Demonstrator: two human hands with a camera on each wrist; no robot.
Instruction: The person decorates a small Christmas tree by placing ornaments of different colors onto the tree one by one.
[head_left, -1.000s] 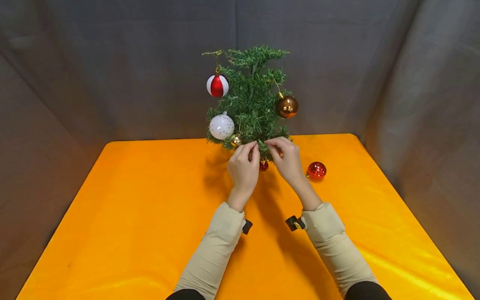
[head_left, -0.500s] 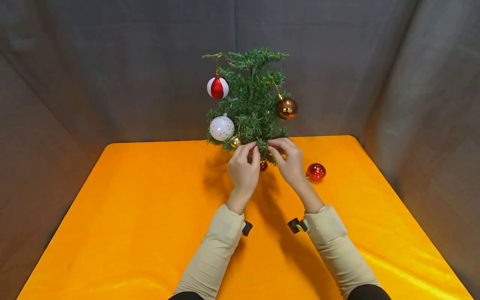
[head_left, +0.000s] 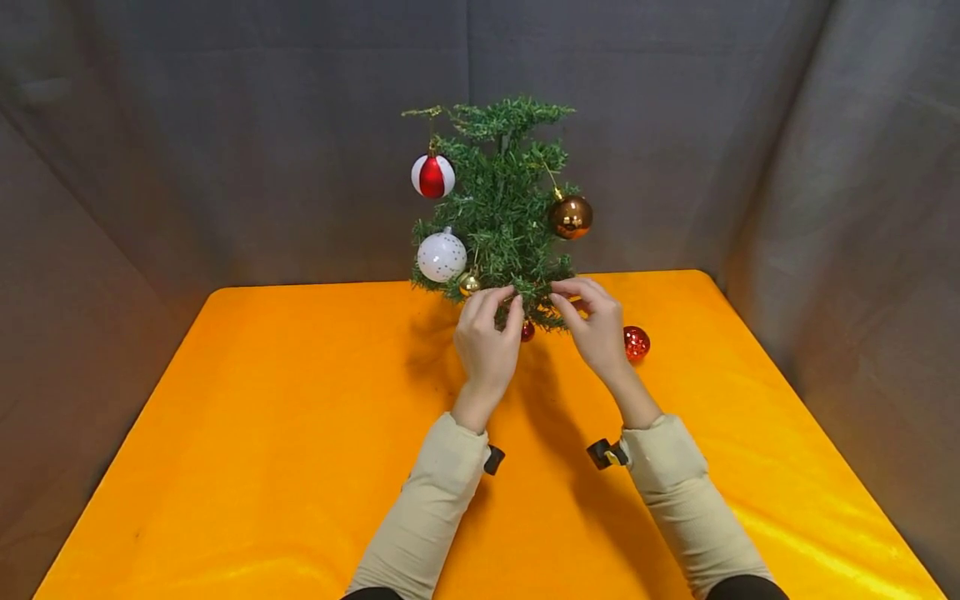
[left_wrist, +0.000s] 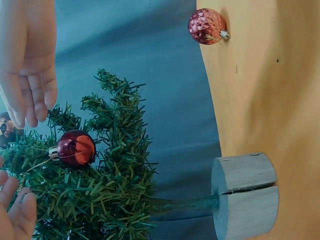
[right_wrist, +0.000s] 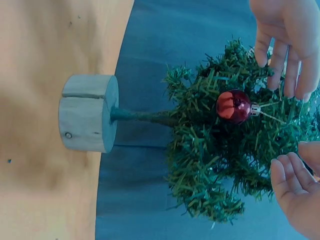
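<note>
A small green Christmas tree (head_left: 506,200) stands at the table's back. From a low front branch hangs a shiny dark red ball ornament (right_wrist: 233,106) on a gold string, mostly hidden between the hands in the head view. My left hand (head_left: 486,342) is at that branch, its thumb and index fingertips slightly apart beside the needles. On the branch's other side is my right hand (head_left: 596,333), with a gap between thumb and fingers and nothing seen in it. A faceted red ball ornament (head_left: 637,343) lies on the table, partly behind the right hand.
A red-and-white ball (head_left: 432,176), a speckled white ball (head_left: 442,256), a small gold ball (head_left: 469,283) and a brown ball (head_left: 572,217) hang on the tree. Its round wooden base (left_wrist: 245,197) stands on the orange-covered table (head_left: 285,433). Grey cloth (head_left: 300,167) surrounds the table.
My right hand has drawn away to the right from the front branch and now partly covers the loose red ball. The left hand has hardly moved; its thumb and index fingertips look slightly farther apart.
</note>
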